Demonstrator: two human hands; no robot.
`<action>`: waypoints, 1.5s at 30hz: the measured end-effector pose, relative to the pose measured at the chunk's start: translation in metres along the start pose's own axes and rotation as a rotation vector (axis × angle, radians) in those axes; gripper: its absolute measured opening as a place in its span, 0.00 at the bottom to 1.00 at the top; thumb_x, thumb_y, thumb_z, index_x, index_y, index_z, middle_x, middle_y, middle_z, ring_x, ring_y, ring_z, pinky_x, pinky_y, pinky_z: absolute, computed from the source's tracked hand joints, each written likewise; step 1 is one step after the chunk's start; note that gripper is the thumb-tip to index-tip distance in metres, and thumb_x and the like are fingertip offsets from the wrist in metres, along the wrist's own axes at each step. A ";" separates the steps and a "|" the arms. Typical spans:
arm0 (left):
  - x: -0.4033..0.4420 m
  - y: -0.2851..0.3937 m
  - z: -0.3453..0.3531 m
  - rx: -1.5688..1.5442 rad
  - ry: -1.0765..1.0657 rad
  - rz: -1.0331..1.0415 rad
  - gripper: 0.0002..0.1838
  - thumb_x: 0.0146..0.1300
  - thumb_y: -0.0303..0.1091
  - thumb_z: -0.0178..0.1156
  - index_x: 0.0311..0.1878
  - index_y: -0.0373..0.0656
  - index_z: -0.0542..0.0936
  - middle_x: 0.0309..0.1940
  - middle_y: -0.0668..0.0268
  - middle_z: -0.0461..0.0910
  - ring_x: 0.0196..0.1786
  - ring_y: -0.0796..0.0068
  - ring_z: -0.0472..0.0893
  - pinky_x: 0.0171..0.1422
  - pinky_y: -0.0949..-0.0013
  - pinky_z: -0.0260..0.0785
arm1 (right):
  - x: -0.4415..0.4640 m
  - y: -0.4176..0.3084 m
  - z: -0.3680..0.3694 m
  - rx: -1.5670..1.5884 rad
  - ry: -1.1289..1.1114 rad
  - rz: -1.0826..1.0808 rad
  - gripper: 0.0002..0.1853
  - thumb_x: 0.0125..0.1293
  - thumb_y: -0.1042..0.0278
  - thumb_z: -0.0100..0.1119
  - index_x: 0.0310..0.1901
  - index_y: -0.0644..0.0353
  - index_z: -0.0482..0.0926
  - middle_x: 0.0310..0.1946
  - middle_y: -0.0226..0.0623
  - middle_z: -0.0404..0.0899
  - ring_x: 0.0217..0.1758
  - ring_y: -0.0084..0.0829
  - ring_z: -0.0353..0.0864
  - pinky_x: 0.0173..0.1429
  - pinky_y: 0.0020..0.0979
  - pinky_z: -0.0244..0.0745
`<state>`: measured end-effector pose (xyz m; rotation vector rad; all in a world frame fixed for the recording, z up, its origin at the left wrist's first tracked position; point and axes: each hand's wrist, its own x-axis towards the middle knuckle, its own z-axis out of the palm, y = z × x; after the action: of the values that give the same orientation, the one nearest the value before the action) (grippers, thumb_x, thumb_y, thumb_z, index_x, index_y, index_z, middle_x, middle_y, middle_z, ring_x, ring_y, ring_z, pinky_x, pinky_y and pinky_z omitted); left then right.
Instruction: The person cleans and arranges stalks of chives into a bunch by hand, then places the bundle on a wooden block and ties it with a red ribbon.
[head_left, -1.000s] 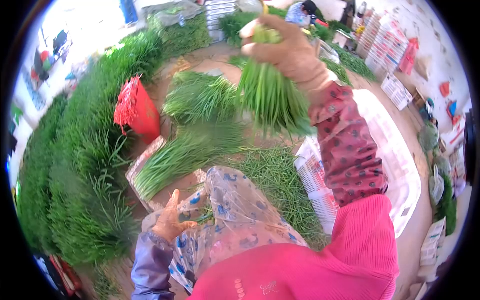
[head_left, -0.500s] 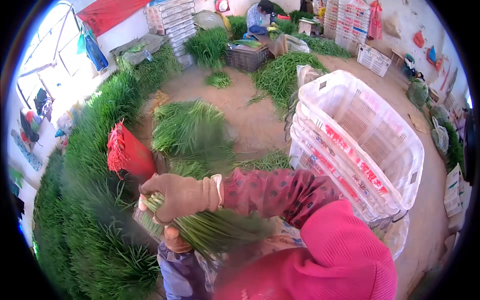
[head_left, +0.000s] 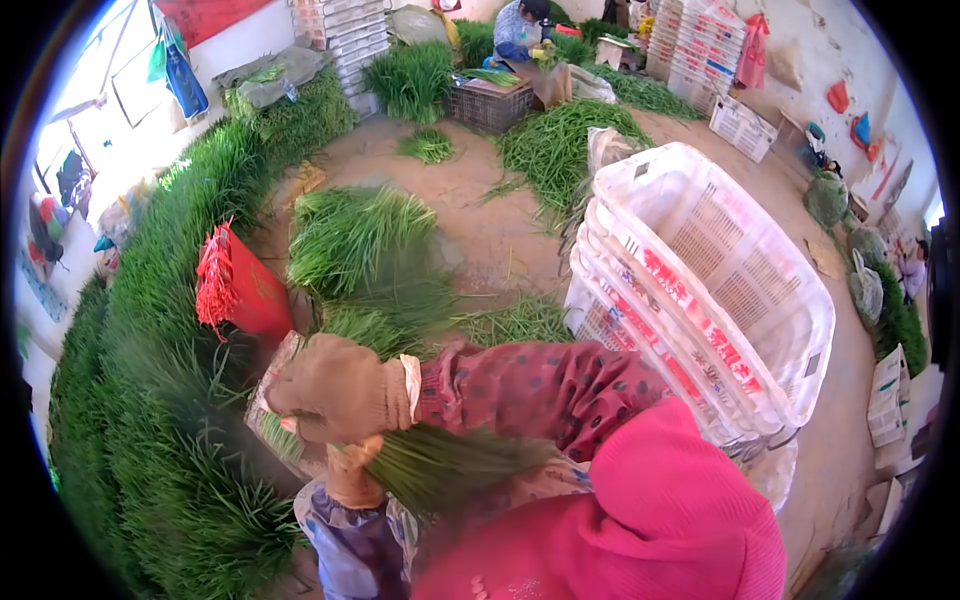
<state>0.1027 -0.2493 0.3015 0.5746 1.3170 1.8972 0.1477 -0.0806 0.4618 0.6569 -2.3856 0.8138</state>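
My right hand, in a brown glove, is closed around the end of a bunch of green stalks that trails to the right across my lap. Just below it, my left hand touches the same bunch; its fingers are partly hidden behind the glove. Loose piles of green stalks lie in front of both hands. A red bag with red ties stands beyond my right hand, to the left of the piles.
Stacked white crates stand to my right. A long bank of greens lines the left. Further off, a person sits by a dark crate, near a heap of stalks.
My right hand has come down from raised at the upper right to the lower left, bringing the bunch against my left hand, which was open. The view has tilted up.
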 end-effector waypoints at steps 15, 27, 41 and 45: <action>-0.020 0.193 -0.068 -0.035 0.413 0.724 0.30 0.62 0.32 0.62 0.66 0.36 0.64 0.46 0.55 0.80 0.50 0.60 0.80 0.61 0.53 0.74 | -0.158 0.103 -0.016 -0.213 -0.882 0.823 0.36 0.58 0.44 0.60 0.63 0.61 0.72 0.57 0.55 0.76 0.61 0.50 0.75 0.65 0.42 0.68; 0.015 0.186 -0.010 0.117 0.228 0.846 0.32 0.56 0.27 0.69 0.63 0.32 0.68 0.43 0.55 0.83 0.41 0.72 0.83 0.45 0.72 0.80 | 0.033 0.000 0.049 0.234 0.035 0.127 0.59 0.47 0.59 0.77 0.75 0.60 0.45 0.69 0.54 0.62 0.72 0.46 0.63 0.74 0.37 0.58; 0.087 0.081 0.011 -1.104 0.242 0.633 0.21 0.59 0.30 0.68 0.55 0.43 0.74 0.44 0.60 0.82 0.47 0.62 0.83 0.55 0.58 0.77 | 0.031 0.048 0.029 -0.267 -0.265 0.313 0.44 0.45 0.73 0.72 0.68 0.51 0.64 0.46 0.51 0.80 0.50 0.50 0.81 0.52 0.42 0.76; 0.112 0.040 0.009 -1.216 0.348 0.554 0.20 0.60 0.32 0.68 0.55 0.51 0.75 0.48 0.62 0.80 0.53 0.57 0.81 0.57 0.50 0.75 | 0.029 0.102 0.029 -0.399 -0.421 0.191 0.40 0.47 0.73 0.69 0.65 0.52 0.68 0.45 0.49 0.81 0.48 0.52 0.80 0.50 0.44 0.76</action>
<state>0.0262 -0.1641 0.3365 -0.0672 -0.0482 2.8583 0.0571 -0.0367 0.4187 0.4740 -2.9123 0.2627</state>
